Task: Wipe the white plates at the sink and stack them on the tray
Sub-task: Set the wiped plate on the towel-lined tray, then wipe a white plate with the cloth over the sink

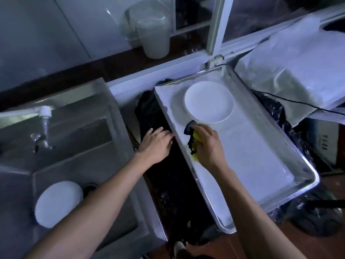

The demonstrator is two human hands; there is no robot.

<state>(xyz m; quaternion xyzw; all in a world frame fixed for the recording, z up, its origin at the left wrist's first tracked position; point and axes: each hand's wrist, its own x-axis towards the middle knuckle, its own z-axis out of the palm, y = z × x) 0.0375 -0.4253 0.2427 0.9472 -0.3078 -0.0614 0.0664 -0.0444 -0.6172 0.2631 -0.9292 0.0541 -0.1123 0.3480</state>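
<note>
Plates (209,102) stacked on tray (291,146); more plates in sink (57,203); right hand (208,146) fingers pinching cloth (192,141); left hand (155,144) fingers relaxed, flat near tray edge; plates likely stiff, fragile, slippery when wet; better take by rim.

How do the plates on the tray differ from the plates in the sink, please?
The plates on the tray sit face up on the lined tray, beside the right hand. The plates in the sink lie in the steel sink near its drain, untouched. Both are white, round stacks.
</note>
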